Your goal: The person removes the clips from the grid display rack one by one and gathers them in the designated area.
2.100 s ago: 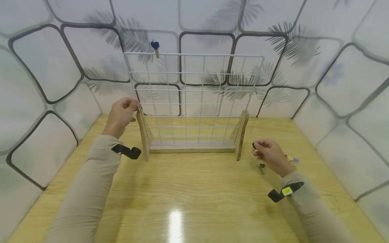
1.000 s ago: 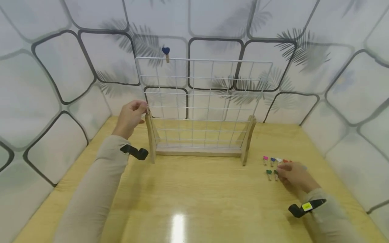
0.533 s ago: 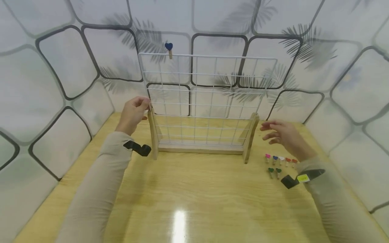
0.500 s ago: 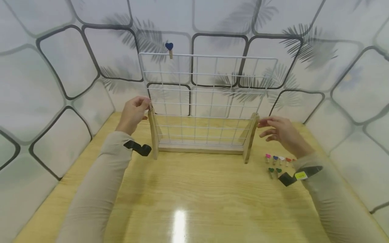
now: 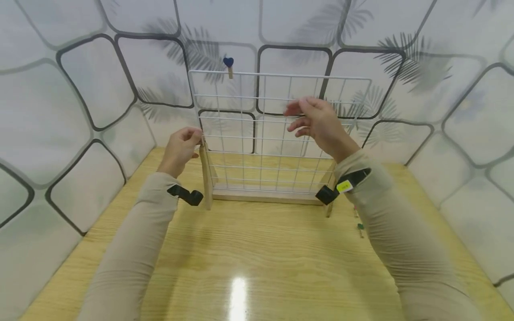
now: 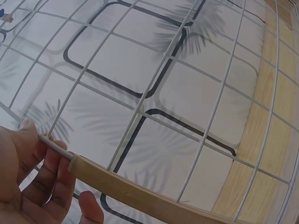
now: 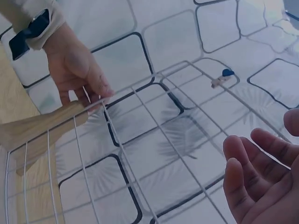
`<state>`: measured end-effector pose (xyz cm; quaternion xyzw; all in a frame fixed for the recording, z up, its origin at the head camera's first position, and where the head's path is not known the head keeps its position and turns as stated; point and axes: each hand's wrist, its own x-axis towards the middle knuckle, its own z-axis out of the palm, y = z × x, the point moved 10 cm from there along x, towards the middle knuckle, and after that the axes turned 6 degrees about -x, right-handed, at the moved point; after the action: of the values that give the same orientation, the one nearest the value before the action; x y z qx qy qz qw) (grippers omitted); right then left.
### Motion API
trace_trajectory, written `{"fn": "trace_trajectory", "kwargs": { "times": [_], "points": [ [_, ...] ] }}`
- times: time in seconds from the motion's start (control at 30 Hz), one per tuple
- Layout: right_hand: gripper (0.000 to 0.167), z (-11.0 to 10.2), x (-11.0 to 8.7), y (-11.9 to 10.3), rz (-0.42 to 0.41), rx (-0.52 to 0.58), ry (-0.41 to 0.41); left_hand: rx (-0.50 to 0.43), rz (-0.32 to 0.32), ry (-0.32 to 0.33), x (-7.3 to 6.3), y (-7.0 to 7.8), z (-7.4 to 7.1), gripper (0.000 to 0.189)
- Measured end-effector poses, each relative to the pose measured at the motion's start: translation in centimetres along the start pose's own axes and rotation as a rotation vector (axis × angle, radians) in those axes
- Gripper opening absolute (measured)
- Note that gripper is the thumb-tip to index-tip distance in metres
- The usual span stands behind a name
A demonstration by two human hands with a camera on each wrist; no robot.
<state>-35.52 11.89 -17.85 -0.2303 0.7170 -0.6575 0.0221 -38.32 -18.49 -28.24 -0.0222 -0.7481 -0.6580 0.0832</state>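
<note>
A white wire grid panel (image 5: 281, 75) stands upright in a wooden stand (image 5: 261, 196). At its left edge, just above the wooden upright (image 6: 126, 191), my left hand (image 5: 178, 149) pinches the side wire between thumb and fingers, seen closely in the left wrist view. My right hand (image 5: 321, 127) is raised before the upper right half of the grid, fingers loosely bent and holding nothing. In the right wrist view the right hand (image 7: 261, 182) appears close to the top wire. A small clothespin with a dark blue heart (image 5: 229, 63) is clipped upright on the top wire, left of centre.
On the table (image 5: 261, 249) at right lies a green heart clothespin (image 5: 361, 228), with a bit of another behind it. My right sleeve (image 5: 397, 223) covers that area. Patterned wall panels (image 5: 297, 26) enclose the table at the back and sides.
My right hand went to the clothespins on the table, let go of one in the row with another green one, then rose leftward, empty, to the grid. My left hand keeps its hold.
</note>
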Motion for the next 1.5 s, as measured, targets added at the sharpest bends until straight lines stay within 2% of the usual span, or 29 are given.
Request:
{"fn": "trace_trajectory", "kwargs": {
  "times": [0.23, 0.5, 0.7, 0.87, 0.97, 1.07, 1.3, 1.5],
  "points": [
    [0.03, 3.8, 3.5, -3.1, -0.043, 0.047, -0.004, 0.0, -0.005, 0.011, 0.0, 0.0, -0.3, 0.027],
    [0.03, 6.5, 6.5, -5.2, -0.049, 0.027, 0.029, -0.02, 0.006, 0.007, 0.0, 0.0, -0.1, 0.031],
    [0.029, 7.5, 8.3, -5.3, 0.057, -0.009, 0.125, -0.027, 0.005, -0.003, 0.1, -0.1, 0.1, 0.027],
    [0.03, 8.3, 9.4, -5.0, 0.138, -0.108, 0.135, -0.016, 0.006, 0.001, 0.2, -0.1, 0.1, 0.037],
    [0.026, 8.6, 9.9, -4.9, 0.155, -0.151, 0.147, -0.016, 0.009, 0.005, 0.2, -0.1, 0.0, 0.039],
    [0.022, 8.5, 10.1, -4.9, 0.132, -0.16, 0.181, -0.02, 0.01, 0.007, 0.2, -0.1, 0.0, 0.036],
    [0.017, 8.1, 9.8, -4.8, 0.002, -0.09, 0.227, -0.028, 0.009, 0.008, 0.2, -0.3, 0.2, 0.04],
    [0.015, 8.1, 9.8, -4.9, -0.047, -0.074, 0.253, -0.025, 0.014, 0.024, 0.3, -0.3, -0.1, 0.033]
  ]
}}
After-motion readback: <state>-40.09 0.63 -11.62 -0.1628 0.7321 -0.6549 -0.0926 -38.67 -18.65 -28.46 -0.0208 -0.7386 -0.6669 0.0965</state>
